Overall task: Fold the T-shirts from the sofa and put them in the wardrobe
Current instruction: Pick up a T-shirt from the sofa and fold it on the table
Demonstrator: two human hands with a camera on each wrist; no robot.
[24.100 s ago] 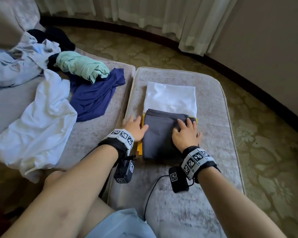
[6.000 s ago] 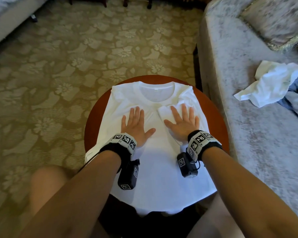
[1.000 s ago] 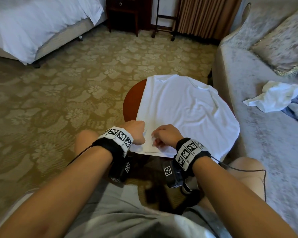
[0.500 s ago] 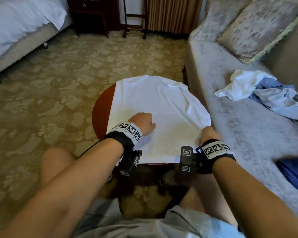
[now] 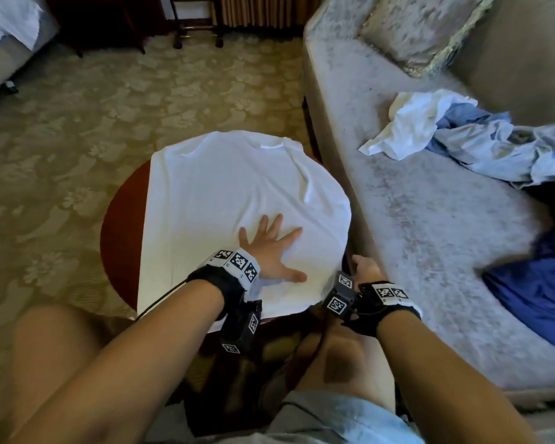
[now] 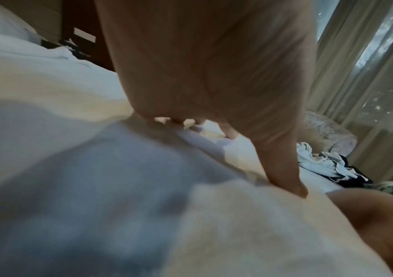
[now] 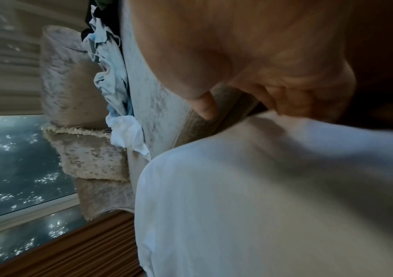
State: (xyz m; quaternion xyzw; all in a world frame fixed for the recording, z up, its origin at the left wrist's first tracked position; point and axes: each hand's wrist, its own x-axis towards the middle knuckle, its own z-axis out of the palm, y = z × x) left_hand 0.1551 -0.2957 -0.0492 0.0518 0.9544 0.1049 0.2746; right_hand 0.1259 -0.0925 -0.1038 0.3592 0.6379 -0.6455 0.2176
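Observation:
A white T-shirt [image 5: 237, 187] lies spread on a round red-brown table [image 5: 119, 235], collar at the far side, its right part draped over the rim. My left hand [image 5: 269, 248] lies flat on its near middle with the fingers spread; the left wrist view shows the same hand [image 6: 214, 112] pressing the cloth [image 6: 214, 224]. My right hand [image 5: 364, 270] is at the shirt's near right edge, in the gap between table and sofa. In the right wrist view its curled fingers [image 7: 297, 101] seem to grip the hanging edge of the shirt [image 7: 261, 187].
The grey sofa [image 5: 430, 219] stands close on the right, with a crumpled white garment [image 5: 407, 123], light blue clothes [image 5: 494, 145] and a dark blue one [image 5: 539, 296] on its seat. A cushion [image 5: 423, 27] leans at its back. A bed [image 5: 7, 27] is far left, across patterned carpet.
My left hand has gone from a fist to a flat, spread palm on the shirt. My right hand has shifted from the near hem round to the right edge.

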